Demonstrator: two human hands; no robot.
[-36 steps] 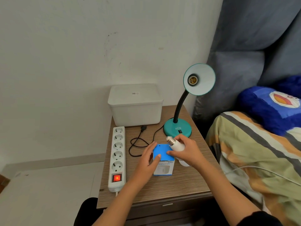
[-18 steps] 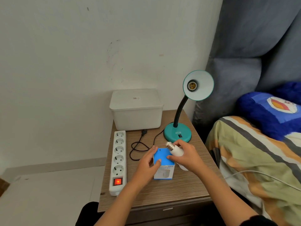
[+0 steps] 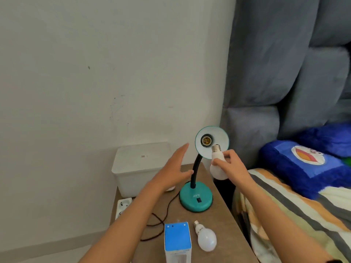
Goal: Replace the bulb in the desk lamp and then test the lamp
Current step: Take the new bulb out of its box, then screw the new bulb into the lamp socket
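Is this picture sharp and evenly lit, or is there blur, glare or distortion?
Head view: soft, even light, no glare; left hand slightly motion-blurred, bulb in the right hand sharper; headboard edge leans, wide-angle distortion.

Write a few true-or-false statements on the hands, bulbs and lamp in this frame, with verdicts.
1. The lamp socket is empty. True.
2. The right hand holds a bulb, screw cap pointing up toward the shade. True.
3. The left hand grips the blue box. False: it is open and raised near the lamp's neck; the box stands untouched.
4. Only one bulb is in view. False: a second bulb lies on the table beside the box.
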